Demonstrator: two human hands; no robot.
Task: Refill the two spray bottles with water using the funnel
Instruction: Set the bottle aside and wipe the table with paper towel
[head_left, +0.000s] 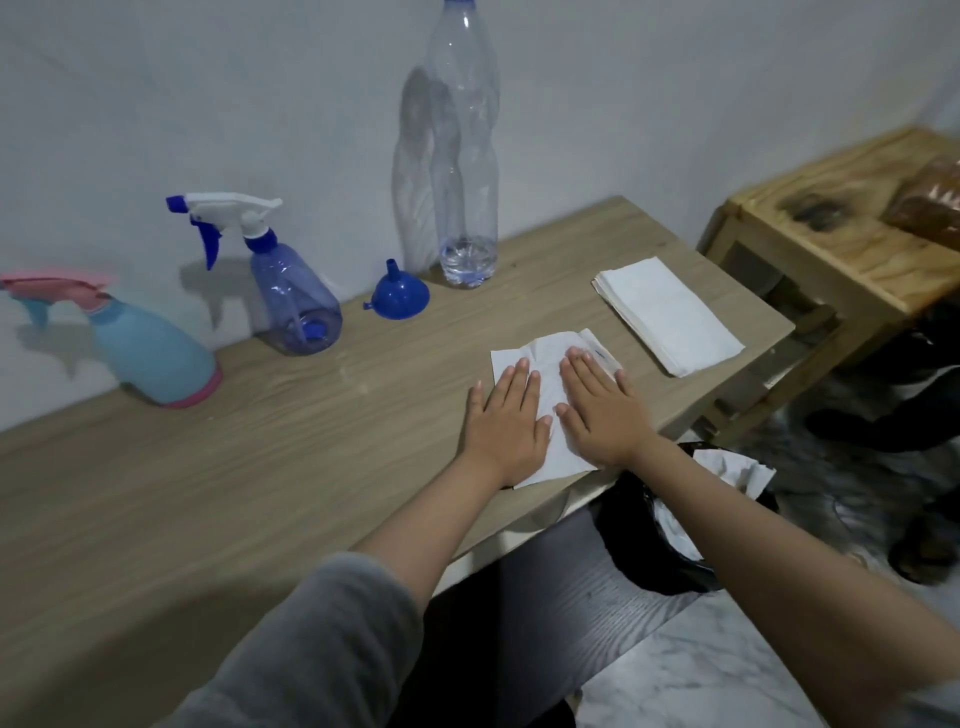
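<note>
A light blue spray bottle with a pink head (150, 353) stands at the far left of the wooden table (260, 467). To its right is a clear blue spray bottle with a white and blue trigger (291, 296). A small blue funnel (399, 293) lies mouth down beside a tall clear water bottle (465, 156) holding a little water at its bottom. My left hand (506, 421) and my right hand (597, 410) press flat, side by side, on a white paper napkin (545, 358) near the table's front edge.
A stack of white napkins (670, 317) lies at the table's right end. Below the front edge stands a black bin (675, 519) with crumpled paper in it. A pale wooden side table (841, 234) is at the far right, against the white wall.
</note>
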